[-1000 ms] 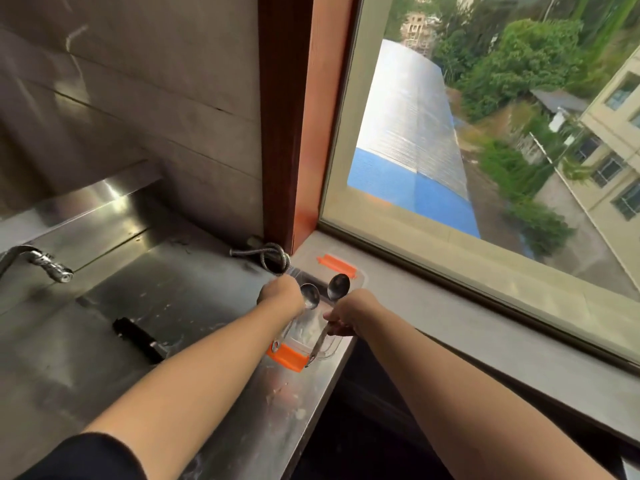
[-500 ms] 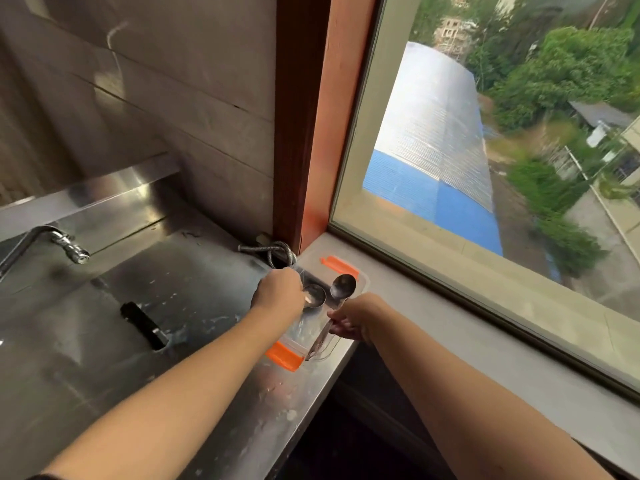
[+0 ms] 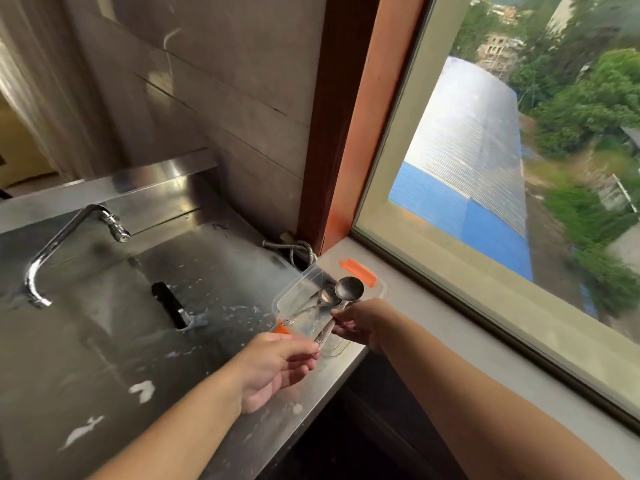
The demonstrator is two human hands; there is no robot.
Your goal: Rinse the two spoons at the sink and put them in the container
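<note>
A clear plastic container with orange clips sits at the right end of the steel counter, by the window. One metal spoon lies inside it, bowl toward the window. The second spoon rests over the container's right side, and my right hand pinches its handle. My left hand is just in front of the container, fingers loosely apart and holding nothing. Its thumb tip is close to the end of the second spoon's handle.
A chrome faucet stands at the left over the wet steel sink, which has a black slot. A metal hose coils behind the container. A grey window ledge runs to the right.
My left hand has let go of its spoon, which now lies in the container, and has pulled back toward me. My right hand still holds the second spoon over the container.
</note>
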